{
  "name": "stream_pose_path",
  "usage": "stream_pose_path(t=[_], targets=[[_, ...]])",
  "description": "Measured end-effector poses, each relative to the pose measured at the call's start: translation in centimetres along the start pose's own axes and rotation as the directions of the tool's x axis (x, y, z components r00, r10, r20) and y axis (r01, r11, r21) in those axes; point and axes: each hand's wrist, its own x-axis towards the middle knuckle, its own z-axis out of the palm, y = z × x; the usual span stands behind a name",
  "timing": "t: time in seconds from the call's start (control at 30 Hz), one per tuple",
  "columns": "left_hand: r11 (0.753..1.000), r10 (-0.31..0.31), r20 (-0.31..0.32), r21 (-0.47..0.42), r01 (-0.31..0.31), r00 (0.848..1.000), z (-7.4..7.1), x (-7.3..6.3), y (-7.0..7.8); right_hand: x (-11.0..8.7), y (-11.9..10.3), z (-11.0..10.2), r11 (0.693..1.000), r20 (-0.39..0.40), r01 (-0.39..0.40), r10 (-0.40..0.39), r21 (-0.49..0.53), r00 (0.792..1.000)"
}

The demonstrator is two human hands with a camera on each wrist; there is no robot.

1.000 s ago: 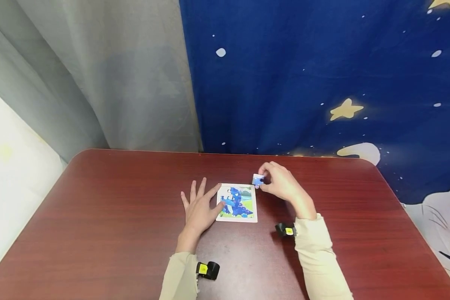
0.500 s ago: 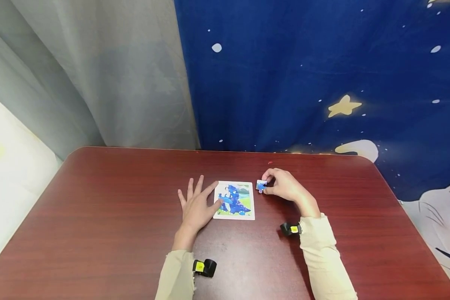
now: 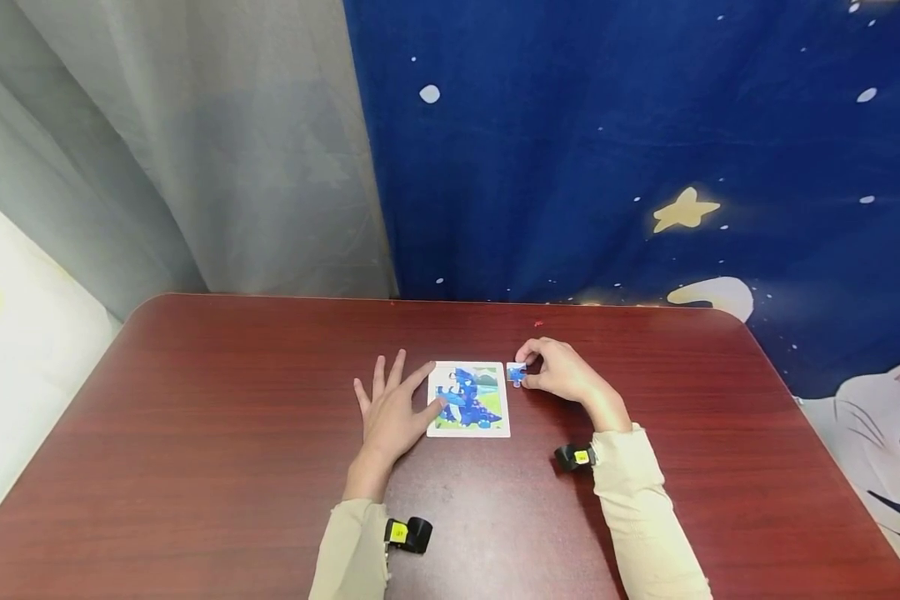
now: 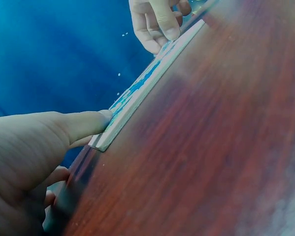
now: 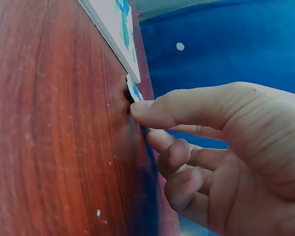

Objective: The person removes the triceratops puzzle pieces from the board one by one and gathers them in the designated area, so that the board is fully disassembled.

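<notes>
A square jigsaw puzzle (image 3: 487, 414) in a white frame lies on the table, its picture a blue dinosaur on green, with a pale gap near the top left. My left hand (image 3: 393, 421) rests at its left side, fingers spread, the thumb on the picture and the index fingertip at the top-left corner. Just past the frame's right edge, my right hand (image 3: 562, 371) pinches a small blue and white puzzle piece (image 3: 516, 374) between thumb and index finger. In the right wrist view the piece (image 5: 134, 90) is held low over the tabletop, close to the frame's corner.
The reddish-brown wooden table (image 3: 232, 433) reaches back to a grey curtain (image 3: 270, 167) and a blue star-patterned curtain (image 3: 540, 167). A tiny red bit (image 3: 538, 323) lies behind the right hand. Black wrist cameras (image 3: 418, 535) are strapped at both sleeves.
My right hand has lowered the puzzle piece from the frame's top-right corner toward its right side and turned it slightly. My left hand stays on the puzzle. The head view has shifted a little.
</notes>
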Motion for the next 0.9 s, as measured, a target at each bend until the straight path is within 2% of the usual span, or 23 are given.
stream_pose_path(t=[0.37, 0.9], targets=[[1.000, 0.009, -0.003, -0.009, -0.009, 1.000, 0.11, -0.20, -0.01, -0.08, -0.26, 0.48, 1.000, -0.022, 0.028, -0.027, 0.013, 0.999], [1.000, 0.019, -0.010, -0.019, -0.019, 1.000, -0.01, -0.24, -0.05, -0.12, -0.38, 0.66, 1.000, -0.008, 0.003, -0.003, 0.017, 1.000]])
